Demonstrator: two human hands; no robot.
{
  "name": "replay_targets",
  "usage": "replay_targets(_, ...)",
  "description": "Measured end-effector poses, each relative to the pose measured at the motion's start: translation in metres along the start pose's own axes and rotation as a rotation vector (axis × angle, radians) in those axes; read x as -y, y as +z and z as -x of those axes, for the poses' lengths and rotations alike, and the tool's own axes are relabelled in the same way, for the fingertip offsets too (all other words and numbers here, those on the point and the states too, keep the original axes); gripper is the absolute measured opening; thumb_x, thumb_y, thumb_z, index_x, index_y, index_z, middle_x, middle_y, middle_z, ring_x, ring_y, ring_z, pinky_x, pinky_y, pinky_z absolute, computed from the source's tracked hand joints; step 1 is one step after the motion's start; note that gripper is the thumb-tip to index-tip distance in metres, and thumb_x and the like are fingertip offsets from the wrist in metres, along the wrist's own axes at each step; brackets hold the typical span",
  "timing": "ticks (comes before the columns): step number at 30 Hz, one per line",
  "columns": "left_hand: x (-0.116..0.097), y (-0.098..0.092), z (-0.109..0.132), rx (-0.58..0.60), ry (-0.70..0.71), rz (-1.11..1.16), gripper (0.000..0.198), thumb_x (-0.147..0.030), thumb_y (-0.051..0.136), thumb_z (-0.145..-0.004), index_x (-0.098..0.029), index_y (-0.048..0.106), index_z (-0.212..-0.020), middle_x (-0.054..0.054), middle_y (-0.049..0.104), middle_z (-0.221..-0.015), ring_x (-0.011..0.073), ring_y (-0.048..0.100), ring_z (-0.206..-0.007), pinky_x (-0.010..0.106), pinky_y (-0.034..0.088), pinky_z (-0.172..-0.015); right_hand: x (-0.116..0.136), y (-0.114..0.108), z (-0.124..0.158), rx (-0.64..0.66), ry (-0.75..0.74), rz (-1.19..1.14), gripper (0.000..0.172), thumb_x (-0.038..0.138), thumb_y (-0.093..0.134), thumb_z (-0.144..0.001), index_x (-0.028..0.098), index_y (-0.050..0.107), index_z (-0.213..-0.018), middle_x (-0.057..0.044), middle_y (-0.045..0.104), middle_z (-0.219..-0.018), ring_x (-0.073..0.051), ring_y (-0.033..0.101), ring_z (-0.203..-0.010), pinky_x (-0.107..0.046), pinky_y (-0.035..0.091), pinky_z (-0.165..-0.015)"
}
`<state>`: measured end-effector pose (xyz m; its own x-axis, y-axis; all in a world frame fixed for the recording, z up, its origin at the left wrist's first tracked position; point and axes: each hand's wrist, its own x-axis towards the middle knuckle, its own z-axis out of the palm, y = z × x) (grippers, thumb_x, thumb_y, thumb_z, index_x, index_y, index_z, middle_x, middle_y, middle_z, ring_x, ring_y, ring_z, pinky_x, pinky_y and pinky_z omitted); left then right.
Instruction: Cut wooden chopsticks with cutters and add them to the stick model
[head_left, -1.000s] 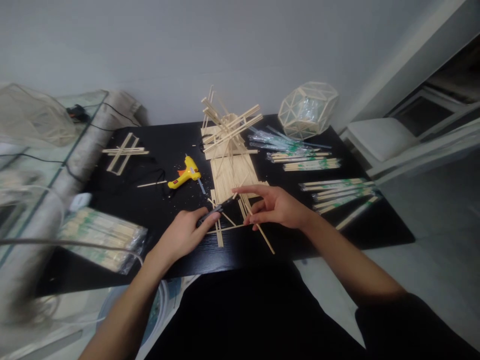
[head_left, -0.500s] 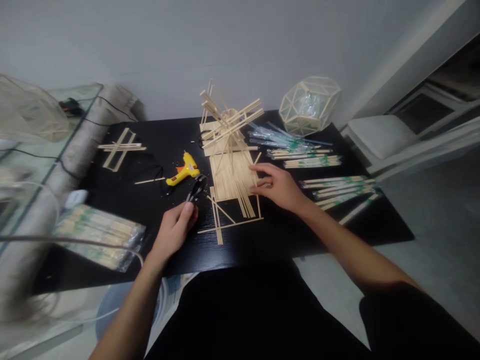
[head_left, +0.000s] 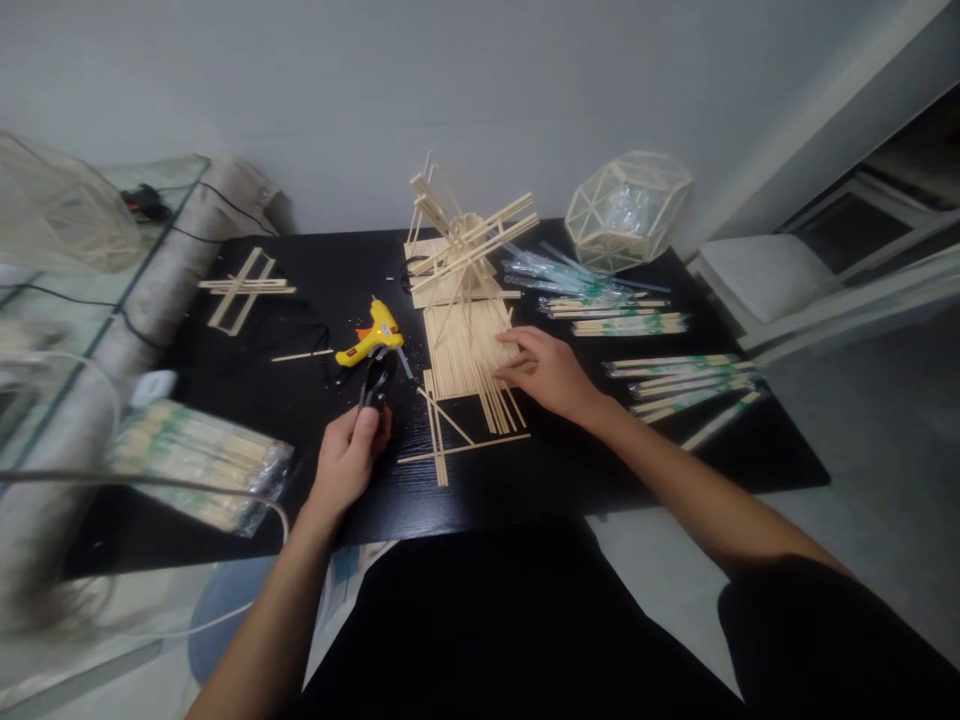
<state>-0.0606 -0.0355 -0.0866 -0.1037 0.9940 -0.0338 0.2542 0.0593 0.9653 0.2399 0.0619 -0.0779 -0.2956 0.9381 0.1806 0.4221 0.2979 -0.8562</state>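
Observation:
My left hand [head_left: 347, 450] is closed around a black tool [head_left: 377, 378], which looks like pliers or cutters, in front of the yellow glue gun [head_left: 373, 338]. My right hand [head_left: 546, 372] hovers at the right edge of a flat mat of thin wooden sticks [head_left: 454, 350], thumb and fingers apart; whether a fingertip touches a stick is unclear. Several loose sticks [head_left: 495, 408] fan out from the mat's front. A windmill-like stick model [head_left: 469, 245] stands behind it. Nearer me, a few sticks [head_left: 439, 440] lie crossed on the black table [head_left: 525, 490].
Bagged sticks [head_left: 199, 460] lie at the left, and more wrapped bundles [head_left: 630, 325] at the right. A many-sided stick frame [head_left: 628, 210] sits at the back right. Crossed sticks [head_left: 247, 288] are at the back left. A cable runs beside the glue gun.
The black tool in my left hand has turned more upright and shifted left. My right hand has moved slightly left over the mat's edge, and a stick beside it now lies at another angle.

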Motion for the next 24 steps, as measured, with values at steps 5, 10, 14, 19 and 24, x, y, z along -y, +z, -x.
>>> replay_targets(5, -0.006, 0.002, 0.0, -0.004, -0.036, 0.099, 0.069, -0.085, 0.049, -0.084, -0.018, 0.057, -0.072, -0.002, 0.043, -0.054, 0.0107, 0.038, -0.046, 0.023, 0.028, -0.041, -0.005, -0.005, 0.001, -0.074, -0.01, 0.093, 0.027, 0.019, 0.066, -0.09, 0.018, 0.074, -0.115, -0.011, 0.069, -0.124, -0.018, 0.075, -0.085, -0.033, 0.065, -0.074)
replay_targets(10, -0.008, 0.002, -0.001, -0.029, -0.04, 0.117, 0.07, -0.087, 0.051, -0.082, -0.018, 0.057, -0.071, -0.002, 0.043, -0.053, 0.0103, 0.039, -0.045, 0.023, 0.029, -0.041, -0.008, -0.011, 0.007, -0.135, 0.084, 0.093, 0.023, 0.015, 0.066, -0.086, 0.016, 0.076, -0.107, -0.01, 0.073, -0.112, -0.018, 0.075, -0.081, -0.035, 0.066, -0.076)
replay_targets(14, -0.006, 0.002, 0.0, -0.02, -0.029, 0.1, 0.07, -0.086, 0.051, -0.083, -0.018, 0.058, -0.072, -0.002, 0.044, -0.053, 0.0107, 0.038, -0.045, 0.024, 0.029, -0.042, -0.002, -0.014, 0.017, -0.107, 0.176, -0.001, 0.021, 0.016, 0.063, -0.087, 0.016, 0.075, -0.105, -0.01, 0.071, -0.113, -0.017, 0.076, -0.076, -0.031, 0.067, -0.067)
replay_targets(19, -0.005, 0.001, 0.0, -0.028, -0.026, 0.079, 0.07, -0.086, 0.051, -0.083, -0.018, 0.058, -0.071, -0.002, 0.045, -0.054, 0.0109, 0.039, -0.045, 0.024, 0.029, -0.041, 0.01, -0.01, 0.023, -0.022, 0.221, -0.121, 0.016, 0.018, 0.066, -0.087, 0.016, 0.074, -0.101, -0.011, 0.069, -0.113, -0.018, 0.078, -0.079, -0.03, 0.068, -0.064)
replay_targets(24, -0.007, 0.002, 0.001, -0.022, -0.029, 0.08, 0.07, -0.086, 0.05, -0.083, -0.018, 0.058, -0.071, -0.002, 0.044, -0.053, 0.0108, 0.038, -0.045, 0.024, 0.029, -0.041, 0.009, -0.014, 0.021, -0.002, 0.204, -0.162, 0.02, 0.023, 0.065, -0.09, 0.015, 0.074, -0.105, -0.011, 0.075, -0.103, -0.02, 0.078, -0.077, -0.03, 0.067, -0.064)
